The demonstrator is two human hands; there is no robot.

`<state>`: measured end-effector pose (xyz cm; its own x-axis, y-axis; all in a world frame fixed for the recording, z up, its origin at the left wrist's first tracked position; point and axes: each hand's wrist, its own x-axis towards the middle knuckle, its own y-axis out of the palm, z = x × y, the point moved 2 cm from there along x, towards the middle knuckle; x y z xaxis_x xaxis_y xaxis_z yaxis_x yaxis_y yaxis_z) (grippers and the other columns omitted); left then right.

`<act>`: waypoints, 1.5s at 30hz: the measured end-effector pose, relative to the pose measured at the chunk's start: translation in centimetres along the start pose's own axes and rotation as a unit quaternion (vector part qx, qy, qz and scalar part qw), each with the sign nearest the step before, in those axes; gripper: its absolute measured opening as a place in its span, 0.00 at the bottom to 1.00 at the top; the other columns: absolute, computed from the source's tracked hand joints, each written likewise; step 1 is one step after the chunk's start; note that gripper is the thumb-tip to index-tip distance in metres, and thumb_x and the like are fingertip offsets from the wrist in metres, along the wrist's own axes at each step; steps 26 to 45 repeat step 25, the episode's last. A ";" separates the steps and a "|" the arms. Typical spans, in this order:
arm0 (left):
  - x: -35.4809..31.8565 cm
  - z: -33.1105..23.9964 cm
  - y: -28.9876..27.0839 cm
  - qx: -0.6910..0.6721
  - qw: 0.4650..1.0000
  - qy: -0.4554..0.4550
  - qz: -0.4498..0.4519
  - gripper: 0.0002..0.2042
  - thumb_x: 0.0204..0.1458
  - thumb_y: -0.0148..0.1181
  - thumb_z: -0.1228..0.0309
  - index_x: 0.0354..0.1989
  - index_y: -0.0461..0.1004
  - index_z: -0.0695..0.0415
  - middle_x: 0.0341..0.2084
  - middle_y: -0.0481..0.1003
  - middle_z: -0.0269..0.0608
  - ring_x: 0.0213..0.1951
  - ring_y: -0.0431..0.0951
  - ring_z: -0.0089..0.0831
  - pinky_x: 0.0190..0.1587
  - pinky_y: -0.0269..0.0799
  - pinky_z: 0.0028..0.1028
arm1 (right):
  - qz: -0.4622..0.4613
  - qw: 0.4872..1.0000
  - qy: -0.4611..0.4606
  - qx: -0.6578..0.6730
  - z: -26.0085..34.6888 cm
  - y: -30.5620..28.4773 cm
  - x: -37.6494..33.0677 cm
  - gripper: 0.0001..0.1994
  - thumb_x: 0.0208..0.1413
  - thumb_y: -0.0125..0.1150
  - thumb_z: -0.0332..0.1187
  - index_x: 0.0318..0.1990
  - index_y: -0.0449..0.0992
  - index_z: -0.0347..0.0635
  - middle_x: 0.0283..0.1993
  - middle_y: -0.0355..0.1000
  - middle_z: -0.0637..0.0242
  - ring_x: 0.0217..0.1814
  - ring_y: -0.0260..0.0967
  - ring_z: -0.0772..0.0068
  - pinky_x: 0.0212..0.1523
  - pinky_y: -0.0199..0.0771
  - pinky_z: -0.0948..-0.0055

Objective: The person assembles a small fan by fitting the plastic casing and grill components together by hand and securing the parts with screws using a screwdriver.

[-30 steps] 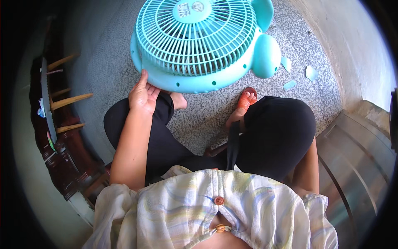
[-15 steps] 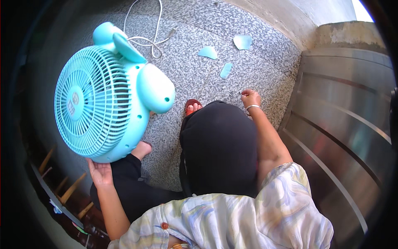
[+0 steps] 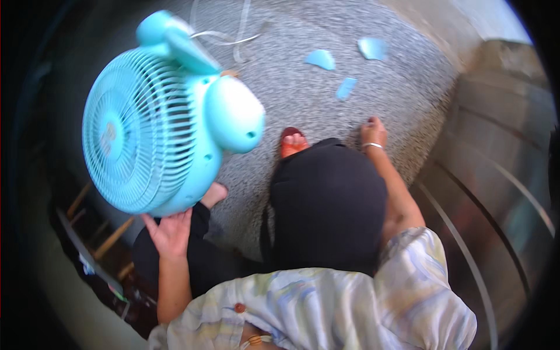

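Note:
A light-blue electric fan (image 3: 140, 131) with a round ribbed grille leans at the left, its rounded base parts toward the top and right. Under the grille's lower rim, my left hand (image 3: 173, 236) holds it with palm up, thumb apart and fingertips partly hidden by the rim. My right hand (image 3: 373, 133) is down by the speckled floor beyond my right knee, its fingers curled together. Whatever it may hold is too small and blurred to name. Ahead of it lie a light-blue rectangular piece (image 3: 346, 88), a curved piece (image 3: 320, 59) and a wider piece (image 3: 372, 48).
A white cord (image 3: 224, 41) trails on the floor behind the fan. Metal panels (image 3: 490, 175) stand along the right, meeting a concrete wall (image 3: 507, 61) at the far corner. Wooden bars (image 3: 114, 238) show at the lower left. My sandalled foot (image 3: 293, 142) is between the fan and right hand.
The whole view has shifted and blurred. My left hand has slid rightward along the fan's lower rim, its fingers reaching further under. My right hand has lifted or turned slightly, still curled.

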<state>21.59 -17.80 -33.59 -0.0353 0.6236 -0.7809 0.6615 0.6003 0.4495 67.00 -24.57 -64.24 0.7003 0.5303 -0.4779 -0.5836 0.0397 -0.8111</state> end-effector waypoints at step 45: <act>2.2 6.0 -0.3 -0.008 0.992 0.016 0.121 0.25 0.49 0.59 0.64 0.55 0.59 0.53 0.51 0.65 0.39 0.54 0.64 0.36 0.57 0.60 0.37 | 0.194 0.781 -0.583 0.109 32.4 -23.1 -26.9 0.07 0.42 0.60 0.20 0.30 0.75 0.42 0.28 0.72 0.63 0.30 0.69 0.62 0.32 0.67 0.80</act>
